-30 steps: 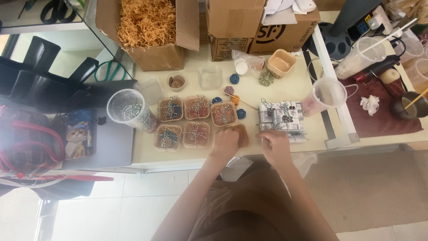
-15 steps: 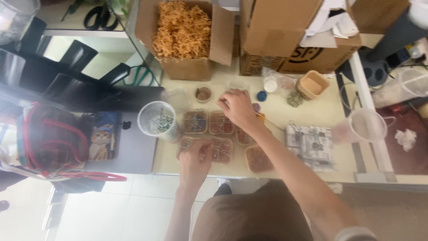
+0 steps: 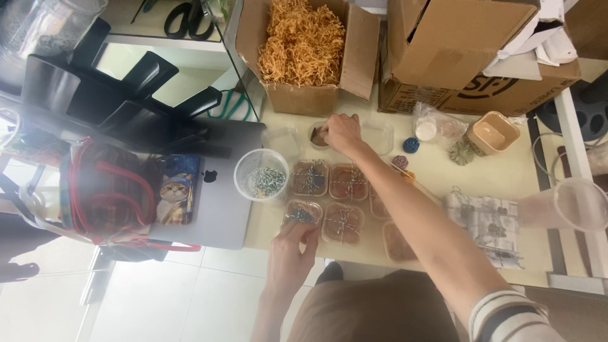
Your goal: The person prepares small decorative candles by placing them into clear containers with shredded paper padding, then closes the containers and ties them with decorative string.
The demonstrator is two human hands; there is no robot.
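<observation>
Step in hand, as judged: sorting and packing small clear square plastic boxes tied with string, laid in rows on the cream tabletop (image 3: 437,171).

Left hand (image 3: 290,244): at the near table edge, fingers curled onto the front-left tied clear box (image 3: 301,212); in contact with its near rim, loosely closed, box resting on the table rather than lifted.

Right hand (image 3: 342,132): extended across the rows to the far side, fingers bent down over a small round clear dish with brown contents (image 3: 318,137). Fingertips on or in the dish; whether anything is pinched cannot be told, view blocked by the knuckles.

Surroundings: clear plastic cup holding twine (image 3: 261,175) just left of the box rows, resting at the edge of a grey laptop (image 3: 218,209). Open cardboard box of orange shredded paper filler (image 3: 305,47) directly behind the dish. Empty clear lidless tray (image 3: 380,136) just right of the right hand. Further tied boxes (image 3: 345,182) between the two hands; untied filled boxes (image 3: 396,242) on the near right.

Next move, as judged: calls for a firm pinch at the dish, then a clean lift clear of the tied boxes below the forearm, with the left hand steadying the front-left box against sliding off the edge.
</observation>
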